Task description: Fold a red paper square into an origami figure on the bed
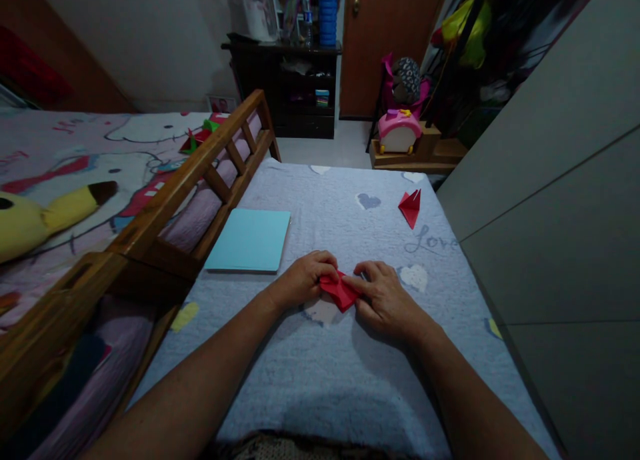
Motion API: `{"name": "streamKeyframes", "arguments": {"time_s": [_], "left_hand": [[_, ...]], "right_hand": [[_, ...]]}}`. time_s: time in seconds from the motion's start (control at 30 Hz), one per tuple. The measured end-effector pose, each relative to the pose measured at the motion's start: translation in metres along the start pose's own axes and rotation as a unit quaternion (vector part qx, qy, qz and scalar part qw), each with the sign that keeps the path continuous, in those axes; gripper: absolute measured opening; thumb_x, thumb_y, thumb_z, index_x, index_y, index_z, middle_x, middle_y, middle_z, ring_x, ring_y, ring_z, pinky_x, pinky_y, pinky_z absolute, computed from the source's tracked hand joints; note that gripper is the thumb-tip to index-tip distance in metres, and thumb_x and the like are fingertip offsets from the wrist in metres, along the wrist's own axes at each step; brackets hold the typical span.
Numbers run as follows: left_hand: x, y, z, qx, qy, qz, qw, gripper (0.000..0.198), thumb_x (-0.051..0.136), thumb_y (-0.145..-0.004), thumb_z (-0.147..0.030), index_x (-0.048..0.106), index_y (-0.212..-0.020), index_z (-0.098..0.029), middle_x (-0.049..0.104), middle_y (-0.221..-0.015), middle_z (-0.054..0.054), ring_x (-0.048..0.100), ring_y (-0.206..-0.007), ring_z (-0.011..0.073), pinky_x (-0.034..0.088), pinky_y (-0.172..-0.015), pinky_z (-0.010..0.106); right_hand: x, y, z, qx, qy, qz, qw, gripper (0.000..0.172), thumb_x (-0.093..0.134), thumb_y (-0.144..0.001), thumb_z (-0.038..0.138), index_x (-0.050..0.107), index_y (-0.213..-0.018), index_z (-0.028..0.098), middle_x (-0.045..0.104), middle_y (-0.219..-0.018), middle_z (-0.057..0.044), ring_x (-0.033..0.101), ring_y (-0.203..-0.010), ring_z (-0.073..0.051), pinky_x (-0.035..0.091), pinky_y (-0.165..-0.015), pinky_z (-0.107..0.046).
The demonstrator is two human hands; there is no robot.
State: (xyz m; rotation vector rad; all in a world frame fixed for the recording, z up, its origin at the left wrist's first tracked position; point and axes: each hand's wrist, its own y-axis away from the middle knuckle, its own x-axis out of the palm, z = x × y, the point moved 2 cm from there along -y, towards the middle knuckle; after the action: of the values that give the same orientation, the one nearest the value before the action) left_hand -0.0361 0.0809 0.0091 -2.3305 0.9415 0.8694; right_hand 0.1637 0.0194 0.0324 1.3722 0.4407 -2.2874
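A small folded piece of red paper (340,292) lies on the pale blue bedspread (310,373) in front of me. My left hand (303,279) is closed, its fingers pinching the paper's left edge. My right hand (383,300) presses and pinches the paper's right side with curled fingers. Both hands rest on the bed, touching the paper from opposite sides. A second folded red paper shape (411,207) lies farther away to the right, apart from both hands.
A stack of light blue paper sheets (250,240) lies to the left of my hands. A wooden bed rail (200,170) runs along the left. A grey wardrobe wall (555,200) borders the right. A dark shelf unit (287,87) and toys stand at the back.
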Motion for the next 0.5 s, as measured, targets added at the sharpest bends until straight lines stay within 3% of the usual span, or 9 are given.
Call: {"name": "streamKeyframes", "arguments": {"time_s": [0.13, 0.27, 0.5], "left_hand": [[0.0, 0.001, -0.001, -0.001, -0.009, 0.003, 1.0, 0.019, 0.064, -0.078, -0.008, 0.074, -0.09, -0.018, 0.064, -0.099, 0.006, 0.059, -0.097, 0.0191, 0.049, -0.088, 0.032], [0.001, 0.002, 0.0, -0.004, -0.017, -0.013, 1.0, 0.023, 0.062, -0.078, -0.008, 0.073, -0.096, -0.018, 0.061, -0.106, 0.007, 0.06, -0.099, 0.0187, 0.05, -0.087, 0.031], [0.001, 0.001, -0.004, 0.005, -0.037, -0.012, 0.999, 0.023, 0.061, -0.078, -0.006, 0.071, -0.096, -0.016, 0.061, -0.107, 0.008, 0.061, -0.099, 0.02, 0.051, -0.087, 0.03]], "right_hand": [[-0.001, -0.004, 0.005, -0.012, 0.001, -0.004, 1.0, 0.046, 0.053, -0.08, 0.012, 0.065, -0.122, 0.025, 0.056, -0.124, -0.01, 0.045, -0.11, -0.028, 0.035, -0.098, -0.045], [0.0, -0.008, 0.009, -0.025, -0.007, 0.006, 1.0, 0.044, 0.051, -0.079, 0.013, 0.063, -0.121, 0.021, 0.061, -0.111, -0.009, 0.047, -0.098, -0.025, 0.037, -0.095, -0.043], [0.002, -0.012, 0.008, -0.026, 0.004, 0.002, 1.0, 0.053, 0.052, -0.079, 0.017, 0.056, -0.132, 0.022, 0.061, -0.109, -0.01, 0.048, -0.098, -0.027, 0.035, -0.096, -0.045]]}}
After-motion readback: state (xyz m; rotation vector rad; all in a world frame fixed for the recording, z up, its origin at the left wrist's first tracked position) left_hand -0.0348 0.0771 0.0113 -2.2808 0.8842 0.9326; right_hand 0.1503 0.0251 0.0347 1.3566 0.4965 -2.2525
